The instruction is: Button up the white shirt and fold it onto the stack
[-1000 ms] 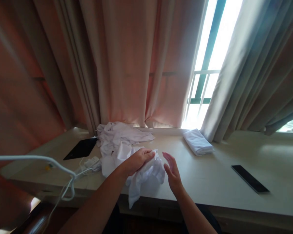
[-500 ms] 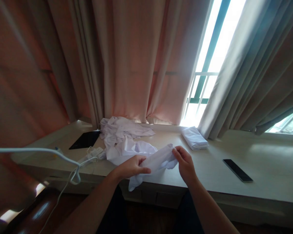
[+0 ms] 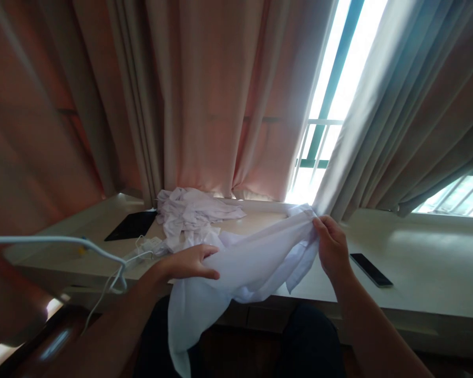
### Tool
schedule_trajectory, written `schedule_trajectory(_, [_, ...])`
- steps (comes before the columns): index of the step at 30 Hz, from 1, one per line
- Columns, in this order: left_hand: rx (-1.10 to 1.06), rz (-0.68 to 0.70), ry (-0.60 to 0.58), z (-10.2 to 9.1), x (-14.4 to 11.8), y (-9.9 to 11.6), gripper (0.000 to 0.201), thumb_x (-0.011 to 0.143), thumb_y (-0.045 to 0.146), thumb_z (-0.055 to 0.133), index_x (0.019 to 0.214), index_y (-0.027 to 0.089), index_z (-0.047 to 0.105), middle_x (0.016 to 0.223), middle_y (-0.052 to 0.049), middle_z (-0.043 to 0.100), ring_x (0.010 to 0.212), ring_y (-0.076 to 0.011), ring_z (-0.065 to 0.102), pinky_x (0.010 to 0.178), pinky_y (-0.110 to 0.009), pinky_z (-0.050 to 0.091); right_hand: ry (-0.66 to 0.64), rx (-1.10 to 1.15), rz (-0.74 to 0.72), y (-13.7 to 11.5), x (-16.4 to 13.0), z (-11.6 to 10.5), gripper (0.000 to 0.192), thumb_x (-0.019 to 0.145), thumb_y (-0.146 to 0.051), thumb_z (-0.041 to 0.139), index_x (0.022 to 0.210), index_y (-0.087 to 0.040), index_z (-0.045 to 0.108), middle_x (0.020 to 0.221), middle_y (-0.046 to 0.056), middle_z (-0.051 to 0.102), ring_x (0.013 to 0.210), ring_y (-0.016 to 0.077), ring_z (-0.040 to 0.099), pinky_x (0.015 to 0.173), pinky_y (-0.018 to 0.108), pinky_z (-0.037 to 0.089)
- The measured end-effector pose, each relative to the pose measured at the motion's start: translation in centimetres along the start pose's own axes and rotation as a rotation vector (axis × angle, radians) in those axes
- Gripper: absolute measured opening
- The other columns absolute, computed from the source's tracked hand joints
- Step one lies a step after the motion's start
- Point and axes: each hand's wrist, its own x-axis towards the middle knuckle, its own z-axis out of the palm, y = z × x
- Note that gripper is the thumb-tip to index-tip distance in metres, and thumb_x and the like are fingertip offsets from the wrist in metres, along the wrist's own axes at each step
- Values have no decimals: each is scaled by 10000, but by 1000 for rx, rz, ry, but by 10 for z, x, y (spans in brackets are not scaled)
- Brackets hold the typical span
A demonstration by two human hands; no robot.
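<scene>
A white cloth [image 3: 256, 262] is stretched between my two hands above the front edge of the pale table [image 3: 418, 273]. My left hand [image 3: 189, 261] grips its left part, and a long end hangs down past the table edge toward my lap. My right hand [image 3: 331, 244] pinches the cloth's right end, raised higher and farther right. Behind my left hand a crumpled heap of white cloths [image 3: 193, 212] lies on the table.
A black phone [image 3: 370, 262] lies to the right of my right hand. A dark flat pad [image 3: 132, 226] and a white charger with cable [image 3: 142, 249] sit at the left. Curtains [image 3: 220, 94] and a bright window [image 3: 331, 89] close off the back.
My hands have pulled the cloth out of the heap and drawn apart. The right hand rose to the right, spreading the cloth, which hides the folded white cloth seen earlier by the window.
</scene>
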Motion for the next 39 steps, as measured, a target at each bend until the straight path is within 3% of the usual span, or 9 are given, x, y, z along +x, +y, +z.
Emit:
schedule_trajectory(5, [-21,-22,0,-29,5,-3,381,768,422,698,1084,210,688,1099,-44,719,1028,-270,648,871,-289,460,123,-12,32,13,20,-21,395,906,-551,589,763,-183,581,653,-41,428,603,114,369,547,244,312])
schedule_trajectory(14, [-1,-54,327,-44,17,-17,438,785,564,636,1003,189,694,1035,-81,726,990,-285,642,849,-301,458,93,-124,-45,23,24,-38,436,897,-594,600,775,-175,599,652,-31,476,613,115,418,558,241,342])
schedule_trajectory(17, [116,-66,142,-40,15,-20,372,744,512,704,953,205,720,1008,-62,730,961,-272,642,832,-290,444,47,-124,-53,23,19,-35,412,908,-573,600,817,-173,625,683,-21,507,636,122,442,575,244,356])
schedule_trajectory(20, [251,-126,-49,-23,17,-17,408,687,502,768,966,206,730,897,-42,708,829,-238,636,739,-278,430,-61,-98,-31,17,8,-25,378,933,-539,579,828,-179,631,703,-16,515,655,127,450,588,249,355])
schedule_trajectory(26, [39,73,300,42,40,29,624,761,575,734,1271,232,626,1140,-93,670,973,-238,614,822,-310,457,-595,13,82,-10,-29,23,342,940,-503,583,833,-184,646,732,-15,552,685,128,473,611,250,364])
schedule_trajectory(29, [-29,129,387,68,51,51,452,794,564,710,1080,215,684,1004,-70,690,906,-233,605,775,-312,438,-774,29,102,-14,-45,44,352,942,-501,579,816,-181,653,725,-17,565,680,124,471,603,246,356])
schedule_trajectory(33, [-196,119,387,85,57,56,387,854,563,635,913,184,691,863,-49,686,812,-215,591,733,-311,431,-863,58,107,-11,-54,55,331,952,-484,565,842,-188,666,764,-9,607,730,138,510,651,254,394])
schedule_trajectory(35, [-264,116,403,87,56,52,388,873,559,612,925,183,690,886,-47,689,834,-216,591,739,-308,436,-770,44,66,-9,-58,54,253,961,-436,566,934,-204,663,868,6,642,812,157,554,730,277,432])
schedule_trajectory(39, [-306,69,496,84,50,45,375,875,555,621,874,182,668,827,-28,650,793,-192,562,712,-289,425,-262,-87,-159,-4,-83,43,98,944,-287,594,1012,-218,603,974,46,611,909,189,558,852,347,442])
